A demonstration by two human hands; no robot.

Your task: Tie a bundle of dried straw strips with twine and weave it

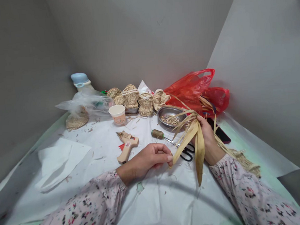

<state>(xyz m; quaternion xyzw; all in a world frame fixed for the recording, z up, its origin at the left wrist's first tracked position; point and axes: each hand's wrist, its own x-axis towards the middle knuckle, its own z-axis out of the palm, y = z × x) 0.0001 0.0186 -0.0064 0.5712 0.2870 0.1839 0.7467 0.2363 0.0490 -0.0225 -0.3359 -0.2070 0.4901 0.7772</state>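
Observation:
A bunch of dry, straw-coloured leaf strips (200, 150) hangs from my right hand (208, 137), whose fingers are closed around its upper end. My left hand (153, 157) pinches the lower tip of one broad strip between thumb and fingers, drawing it out to the left. Behind the strips lie scissors (187, 154) with black handles, partly covered. A spool of brown thread (157, 134) is beside the scissor blades. Left of it, a beige glue gun (128, 147) rests on the white sheet just beyond my left wrist.
A metal bowl (168, 111) holds small straw bits. Several woven straw pieces (146, 104) stand along the back, near a paper cup (118, 114) and a clear plastic bag (89, 101). Red bags (189, 90), a phone (220, 134) and braided straw (247, 162) are on the right.

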